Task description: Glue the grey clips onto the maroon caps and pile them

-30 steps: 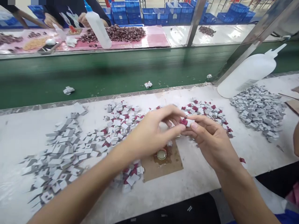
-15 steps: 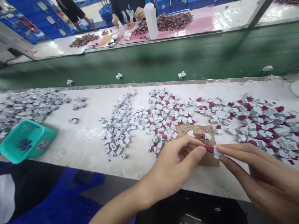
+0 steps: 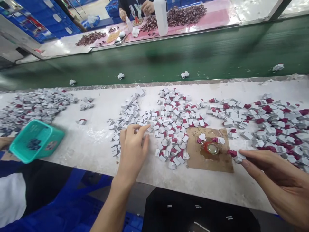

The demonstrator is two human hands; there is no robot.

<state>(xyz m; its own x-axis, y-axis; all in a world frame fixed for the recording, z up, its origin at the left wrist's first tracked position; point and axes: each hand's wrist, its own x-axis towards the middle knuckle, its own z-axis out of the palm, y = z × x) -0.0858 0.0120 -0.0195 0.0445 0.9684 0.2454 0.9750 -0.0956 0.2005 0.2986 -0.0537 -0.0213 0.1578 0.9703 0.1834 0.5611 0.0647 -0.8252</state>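
My right hand (image 3: 277, 175) pinches a small grey-and-maroon plastic piece (image 3: 232, 153) between thumb and fingertips, beside the right edge of a brown cardboard square (image 3: 195, 162). On that square are a wet round cap (image 3: 212, 148) holding liquid and a couple of small grey-and-maroon parts (image 3: 219, 140). My left hand (image 3: 132, 145) is over the pile of grey parts (image 3: 130, 111), its fingers curved and thumb apart. Nothing shows between them. To its right spreads a mixed heap of grey and maroon parts (image 3: 172, 129).
Another heap (image 3: 280, 125) lies at the right, and more grey parts (image 3: 38, 106) at the far left. Someone's hand (image 3: 6, 141) is by a teal basket (image 3: 51, 141). Beyond runs a green conveyor (image 3: 149, 61) with a few pieces; a person works across it near a white bottle (image 3: 161, 19).
My left hand has left the piece and moved left to the grey pile. My right hand keeps the piece and has shifted slightly right, uncovering the cap on the cardboard.
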